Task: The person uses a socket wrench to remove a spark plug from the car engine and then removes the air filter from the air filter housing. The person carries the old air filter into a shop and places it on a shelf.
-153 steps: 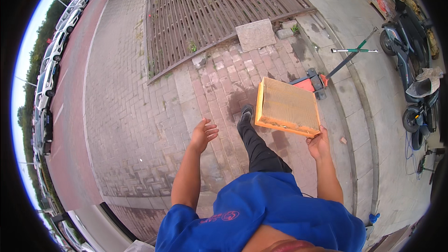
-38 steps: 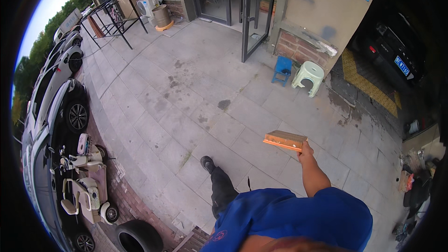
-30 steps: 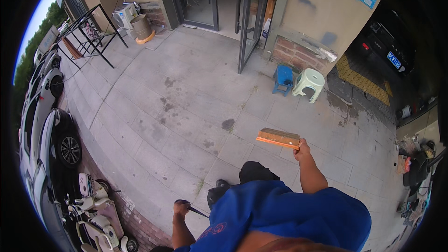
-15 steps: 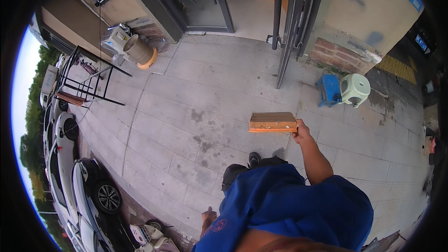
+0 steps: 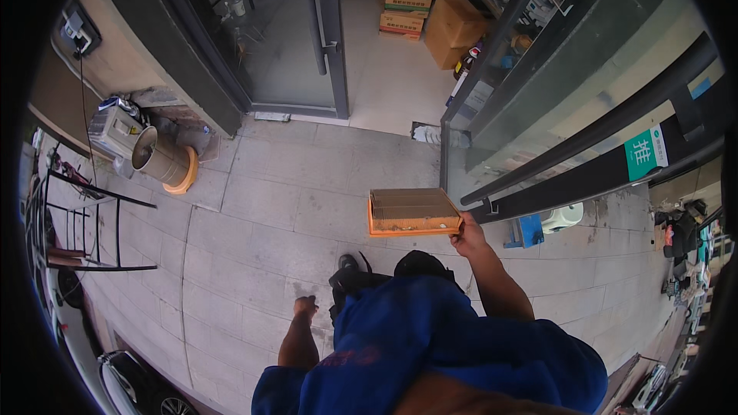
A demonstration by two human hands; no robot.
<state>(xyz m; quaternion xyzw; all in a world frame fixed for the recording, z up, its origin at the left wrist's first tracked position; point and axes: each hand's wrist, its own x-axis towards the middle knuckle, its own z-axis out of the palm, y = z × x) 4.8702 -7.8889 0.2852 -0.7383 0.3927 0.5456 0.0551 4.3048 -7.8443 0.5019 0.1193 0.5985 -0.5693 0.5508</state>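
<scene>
My right hand (image 5: 468, 237) grips the right end of a rectangular car air filter (image 5: 415, 213), held out in front of me above the paving. The filter has an orange rim along its lower edge and a dirty brown body with crumbs of debris on its near side. Down at my left side hangs my left hand (image 5: 305, 306), its fingers curled in, with nothing visible in them. Just beyond the filter, to its right, a glass door (image 5: 492, 138) with a dark frame and a long bar handle stands swung outward.
Inside the doorway, stacked cartons (image 5: 405, 14) and a large cardboard box (image 5: 455, 27) sit on the floor. A metal bin (image 5: 161, 157) stands at the left wall, near a black metal frame (image 5: 81, 265). Blue and pale plastic stools (image 5: 563, 217) show beyond the door. Cars are parked at lower left.
I have moved toward the doorway, so the glass door and cartons look nearer. The filter stays in my right hand, now beside the door. My left arm shows more fully.
</scene>
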